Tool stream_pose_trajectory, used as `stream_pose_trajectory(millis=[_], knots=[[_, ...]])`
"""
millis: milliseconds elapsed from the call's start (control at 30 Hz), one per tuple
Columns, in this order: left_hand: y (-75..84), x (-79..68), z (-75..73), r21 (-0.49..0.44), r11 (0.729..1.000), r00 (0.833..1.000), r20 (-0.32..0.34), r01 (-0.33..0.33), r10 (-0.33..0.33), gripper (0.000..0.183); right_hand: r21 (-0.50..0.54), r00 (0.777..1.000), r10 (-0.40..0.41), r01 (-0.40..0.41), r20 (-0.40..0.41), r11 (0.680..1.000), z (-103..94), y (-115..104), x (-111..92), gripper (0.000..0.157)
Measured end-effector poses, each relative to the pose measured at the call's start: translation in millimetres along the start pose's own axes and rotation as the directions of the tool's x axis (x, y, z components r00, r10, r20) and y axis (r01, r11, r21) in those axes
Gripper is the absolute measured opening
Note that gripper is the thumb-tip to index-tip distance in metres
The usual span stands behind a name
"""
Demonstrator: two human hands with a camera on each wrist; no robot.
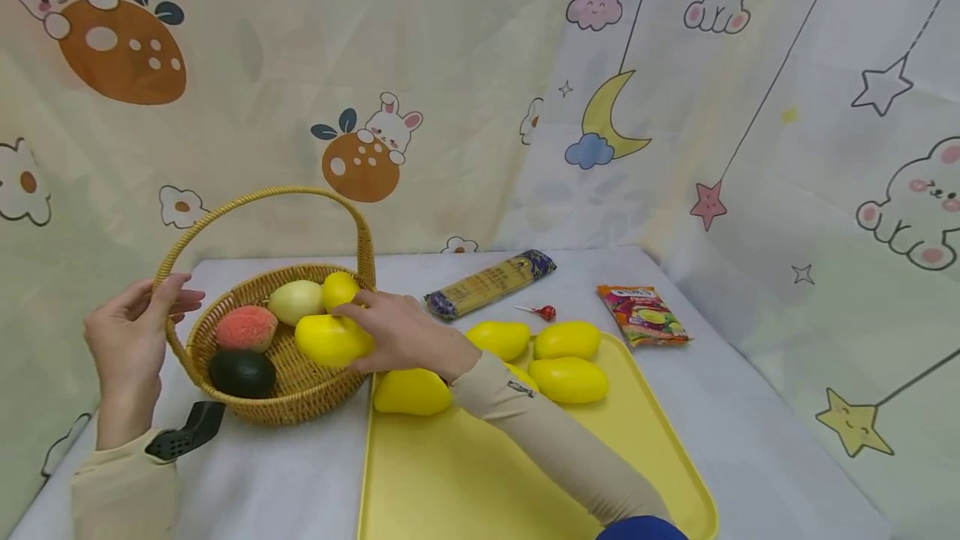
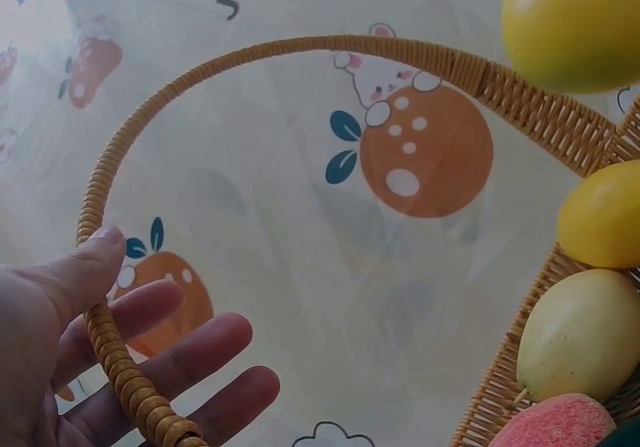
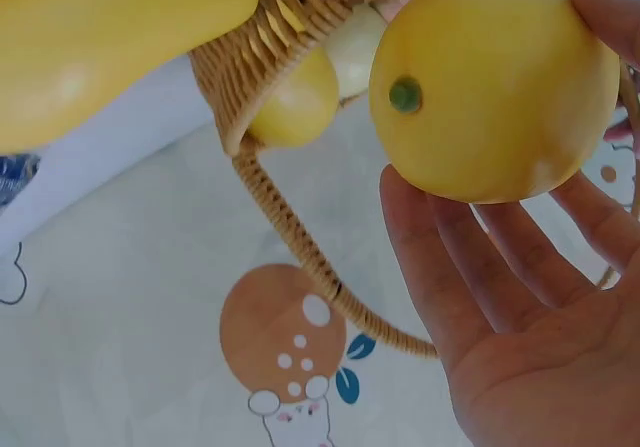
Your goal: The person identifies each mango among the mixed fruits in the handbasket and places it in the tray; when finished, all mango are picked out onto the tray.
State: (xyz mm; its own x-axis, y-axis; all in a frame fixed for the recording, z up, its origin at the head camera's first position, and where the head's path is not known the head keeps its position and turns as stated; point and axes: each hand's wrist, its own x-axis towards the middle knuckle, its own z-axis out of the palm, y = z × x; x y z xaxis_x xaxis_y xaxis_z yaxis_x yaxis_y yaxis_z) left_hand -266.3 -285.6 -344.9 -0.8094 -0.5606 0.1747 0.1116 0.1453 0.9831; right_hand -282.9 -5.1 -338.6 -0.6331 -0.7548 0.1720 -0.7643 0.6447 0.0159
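Observation:
My right hand (image 1: pixel 405 327) holds a yellow mango (image 1: pixel 334 341) over the right side of the wicker basket (image 1: pixel 300 411). The mango's small green stem end faces the camera in the right wrist view, with the thumb on one side and fingers on the other. At the basket's left, my left hand (image 1: pixel 135 340) has its thumb and fingers around the arched handle (image 2: pixel 120 367). Inside the basket lie a dark green avocado-like fruit (image 1: pixel 242 372), a fuzzy pink-red peach (image 1: pixel 246 328), a pale yellow-green fruit (image 1: pixel 296 302) and a smaller yellow fruit (image 1: pixel 340 290).
A yellow tray (image 1: pixel 465 482) right of the basket bears several mangoes (image 1: pixel 567 379) at its far end, partly hidden by my right forearm. Behind it are a long noodle-like packet (image 1: pixel 491 283), a red lollipop (image 1: pixel 546 312) and a colourful candy bag (image 1: pixel 643 316). Printed cloth hangs behind the table.

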Motion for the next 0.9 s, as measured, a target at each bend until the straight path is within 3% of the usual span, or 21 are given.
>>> stream_pose_trajectory(millis=[300,567,900], knots=[[-1.7,2.1,-0.5,0.011,1.000,1.000,-0.001,0.013,-0.013,0.036,0.028,1.000,0.009,-0.009,-0.007,1.000,-6.1,9.4,-40.7,0.063],[-0.2,0.8,0.8,0.001,1.000,1.000,-0.008,0.012,-0.012,0.036,0.060,0.999,0.035,-0.034,-0.008,0.998,9.7,13.9,-76.5,0.062],[0.0,0.1,0.1,0.001,1.000,1.000,-0.006,0.009,-0.009,0.033,0.094,1.000,-0.004,0.004,-0.003,0.996,29.5,9.2,-105.9,0.062]])
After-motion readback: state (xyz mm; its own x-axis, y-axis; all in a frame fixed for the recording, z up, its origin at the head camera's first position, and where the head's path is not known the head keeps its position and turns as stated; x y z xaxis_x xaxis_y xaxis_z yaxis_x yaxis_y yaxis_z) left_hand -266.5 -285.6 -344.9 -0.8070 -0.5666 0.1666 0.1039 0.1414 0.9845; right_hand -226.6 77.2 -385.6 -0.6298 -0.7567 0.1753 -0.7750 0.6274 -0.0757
